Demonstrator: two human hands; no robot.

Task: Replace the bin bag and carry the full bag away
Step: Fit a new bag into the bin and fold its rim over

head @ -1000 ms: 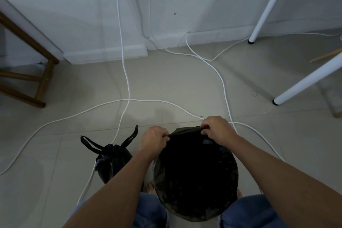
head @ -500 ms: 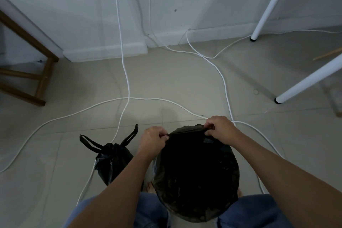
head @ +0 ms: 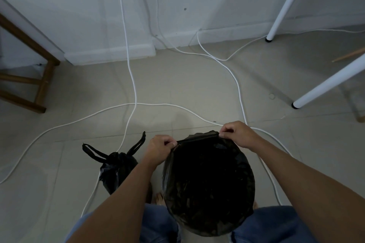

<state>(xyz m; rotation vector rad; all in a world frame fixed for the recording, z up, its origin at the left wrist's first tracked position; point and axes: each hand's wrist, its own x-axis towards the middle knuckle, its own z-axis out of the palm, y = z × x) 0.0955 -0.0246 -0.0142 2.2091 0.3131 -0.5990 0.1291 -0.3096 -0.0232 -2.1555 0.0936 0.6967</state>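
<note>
Tiled floor (head: 177,85), white wall (head: 59,6)

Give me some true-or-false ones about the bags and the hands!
1. Both hands pinch the far edge of the open bag. True: left hand, right hand.
2. The tied bag sits on a chair. False: it is on the floor, by the left arm.
3. White cables lie across the floor. True.
4. The tied bag is white. False: it is black.
5. The right hand holds a cable. False: it grips the bag edge.
</note>
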